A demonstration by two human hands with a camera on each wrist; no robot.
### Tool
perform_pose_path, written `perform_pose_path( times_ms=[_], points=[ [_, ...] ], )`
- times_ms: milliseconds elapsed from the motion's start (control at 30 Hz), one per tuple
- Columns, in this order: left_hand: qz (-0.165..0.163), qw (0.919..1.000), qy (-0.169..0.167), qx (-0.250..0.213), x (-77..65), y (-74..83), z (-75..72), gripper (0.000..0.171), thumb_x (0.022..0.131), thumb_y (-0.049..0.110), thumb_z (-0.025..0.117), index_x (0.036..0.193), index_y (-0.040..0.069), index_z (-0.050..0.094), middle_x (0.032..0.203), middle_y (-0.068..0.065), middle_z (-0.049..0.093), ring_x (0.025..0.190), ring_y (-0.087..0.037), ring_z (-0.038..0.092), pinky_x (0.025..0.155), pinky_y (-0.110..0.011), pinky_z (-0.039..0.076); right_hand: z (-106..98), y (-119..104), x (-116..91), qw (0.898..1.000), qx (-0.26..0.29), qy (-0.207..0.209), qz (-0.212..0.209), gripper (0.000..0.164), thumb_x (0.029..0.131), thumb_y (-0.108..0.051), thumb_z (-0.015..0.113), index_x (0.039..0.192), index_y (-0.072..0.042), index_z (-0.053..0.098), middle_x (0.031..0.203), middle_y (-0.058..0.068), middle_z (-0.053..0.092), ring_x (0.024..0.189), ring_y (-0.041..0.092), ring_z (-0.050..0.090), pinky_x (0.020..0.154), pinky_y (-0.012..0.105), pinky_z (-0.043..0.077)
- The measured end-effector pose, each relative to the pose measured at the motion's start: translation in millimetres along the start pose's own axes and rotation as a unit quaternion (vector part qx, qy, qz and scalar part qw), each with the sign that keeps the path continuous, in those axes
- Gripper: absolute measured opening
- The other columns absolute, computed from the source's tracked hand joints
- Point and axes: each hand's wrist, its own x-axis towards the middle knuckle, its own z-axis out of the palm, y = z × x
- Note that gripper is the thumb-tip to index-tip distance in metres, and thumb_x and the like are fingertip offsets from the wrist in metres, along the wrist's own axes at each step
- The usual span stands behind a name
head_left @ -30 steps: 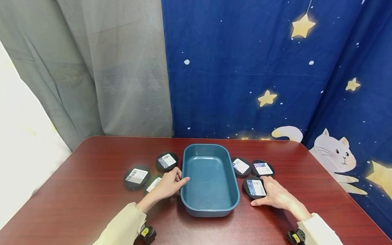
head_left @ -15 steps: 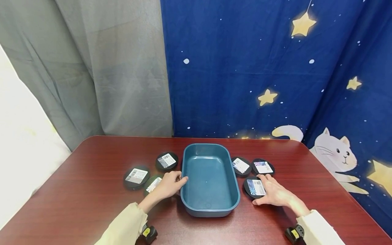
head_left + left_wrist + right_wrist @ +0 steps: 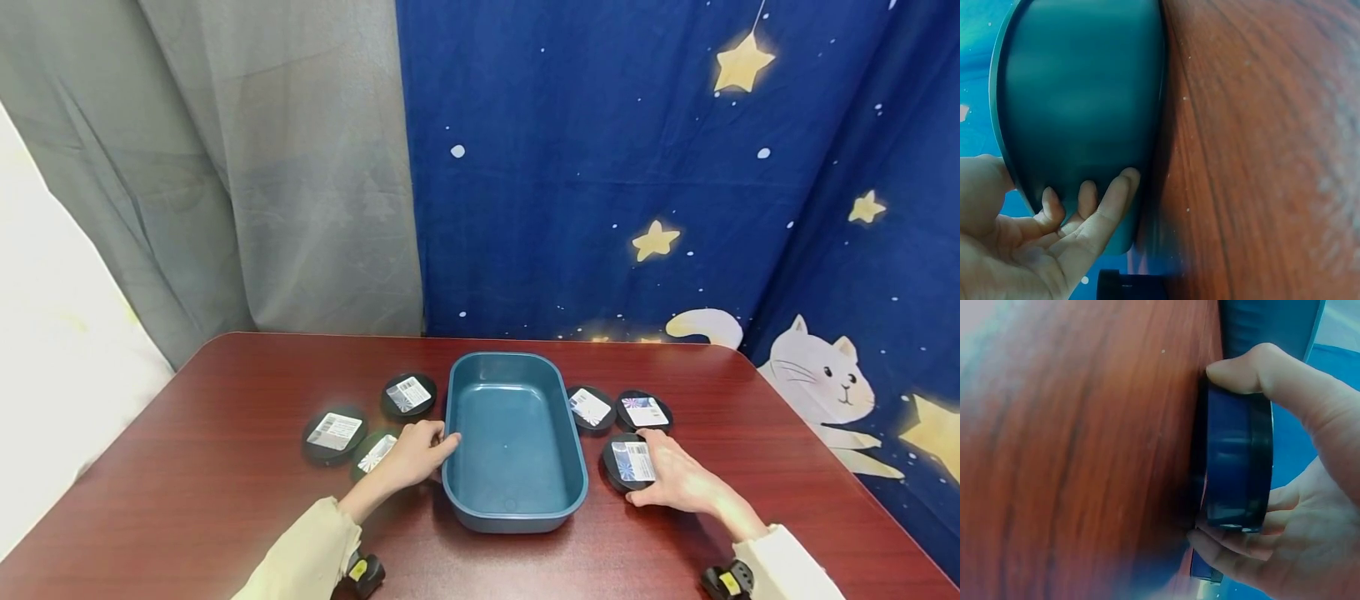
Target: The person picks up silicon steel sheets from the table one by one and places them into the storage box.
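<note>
A blue rectangular plastic bin (image 3: 506, 450) stands in the middle of the table. My left hand (image 3: 411, 454) holds its left wall, thumb over the rim and fingertips against the outer side, as the left wrist view also shows. To the right of the bin, my right hand (image 3: 678, 475) grips a round black tub (image 3: 628, 462) with a white and blue label on top. In the right wrist view the thumb presses one side of the tub (image 3: 1235, 456) and the fingers curl round the other, close over the table.
Two more round black tubs, one by the bin's right wall (image 3: 589, 408) and one further right (image 3: 643, 410), lie behind the right hand. Left of the bin are a far tub (image 3: 408, 395), a left tub (image 3: 334, 435) and one partly behind the left hand (image 3: 375, 452). Curtains (image 3: 540, 167) hang behind the table.
The right hand has come round the nearest right-hand tub, which has shifted slightly to the right and tilted a little. The left hand stays on the bin's wall.
</note>
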Motion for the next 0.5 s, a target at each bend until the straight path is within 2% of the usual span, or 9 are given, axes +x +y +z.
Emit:
perform_pose_path(
  times_ms=[200,500],
  points=[
    [0.004,0.9999,-0.007,-0.008,-0.7,-0.5,0.3,0.032,0.085,0.015,0.052,0.056,0.007,0.041,0.045,0.008,0.036,0.043,-0.005,0.039,0.039,-0.018,0.032,-2.0,0.1,-2.4,1.000,0.023,0.017,0.010,0.089,0.054,-0.027,0.080,0.119,0.013,0.034,0.108,0.023,0.048,0.093,0.029,0.050,0.082,0.048,0.042],
    [0.009,0.9999,0.001,0.005,-0.3,-0.5,0.2,0.033,0.085,0.015,0.053,0.055,0.008,0.040,0.045,0.009,0.034,0.044,-0.005,0.036,0.041,-0.018,0.028,1.3,1.5,-2.4,0.993,0.043,0.107,-0.014,0.081,0.055,-0.026,0.080,0.116,0.007,0.038,0.102,0.018,0.053,0.086,0.025,0.053,0.074,0.044,0.046]
  ],
)
